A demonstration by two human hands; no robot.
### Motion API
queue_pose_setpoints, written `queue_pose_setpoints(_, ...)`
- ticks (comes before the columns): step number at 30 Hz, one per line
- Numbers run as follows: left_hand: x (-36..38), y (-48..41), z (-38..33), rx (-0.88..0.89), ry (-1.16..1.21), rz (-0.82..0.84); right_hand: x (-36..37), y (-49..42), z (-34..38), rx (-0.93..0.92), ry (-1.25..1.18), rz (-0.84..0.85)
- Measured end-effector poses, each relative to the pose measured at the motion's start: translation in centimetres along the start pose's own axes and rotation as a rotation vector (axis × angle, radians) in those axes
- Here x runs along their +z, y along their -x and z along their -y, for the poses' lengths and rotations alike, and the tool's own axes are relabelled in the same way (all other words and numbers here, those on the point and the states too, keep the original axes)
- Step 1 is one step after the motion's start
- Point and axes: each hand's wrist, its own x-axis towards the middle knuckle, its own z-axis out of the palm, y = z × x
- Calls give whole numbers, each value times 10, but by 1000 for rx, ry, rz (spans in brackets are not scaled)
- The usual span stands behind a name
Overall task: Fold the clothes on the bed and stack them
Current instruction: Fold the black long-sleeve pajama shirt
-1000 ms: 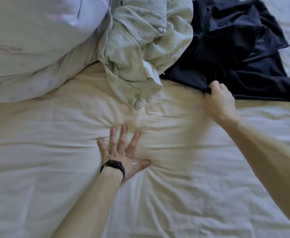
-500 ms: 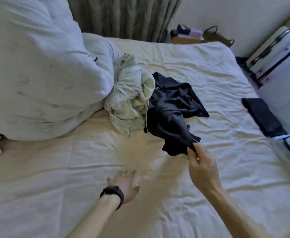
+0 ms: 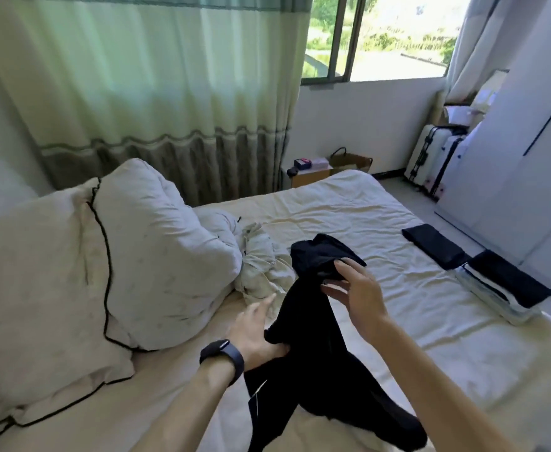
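dark garment (image 3: 303,324): limp, matte, near-black cloth, no print visible. Lifted over the near middle of the bed (image 3: 349,197), twisted into a long rope-like drape. Top bunched into a rounded hump, lower end spread in two lobes on the sheet (image 3: 398,288), running off the bottom edge. Type of garment not readable from this bundle.

right hand (image 3: 357,296): fingers (image 3: 346,264) nearly straight over the top fold, thumb underneath, pinching the cloth between them.

left hand (image 3: 254,334): lower on the drape, thumb against the fabric. Its fingers (image 3: 266,303) straight, close together, motion-blurred. Cannot tell whether a grip is made. Smooth black band (image 3: 223,357) on the wrist.

pale garment (image 3: 261,265): thin, heavily crumpled, wadded between dark garment and pillows (image 3: 156,256), partly hidden behind both.

pillows: two, puffy, creased, off-white. Nearer one edged in black piping, cut off at left.

sheet: cream, finely wrinkled.

right edge of bed: flat folded dark piece (image 3: 434,244). Just beside it a neat rectangular stack (image 3: 502,288), dark on top, pale layers below, count unclear.

behind: pleated curtain (image 3: 156,93), hard-shell suitcases (image 3: 430,158).
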Motion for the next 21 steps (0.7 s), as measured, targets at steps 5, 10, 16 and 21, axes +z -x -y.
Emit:
queue_pose_setpoints(5, -1, 33, -11, 11, -94, 113, -4, 16, 51, 2, -91, 4)
queue_pose_setpoints(10, -23, 68, 4, -64, -48, 50, -21, 22, 73, -18, -29, -25)
queue_pose_setpoints(16, -93, 104, 21, -178, -131, -162, -34, 17, 66, 2, 70, -67)
queue_pose_setpoints(21, -154, 116, -9, -107, -34, -328, -39, -5, 57, -51, 308, -99)
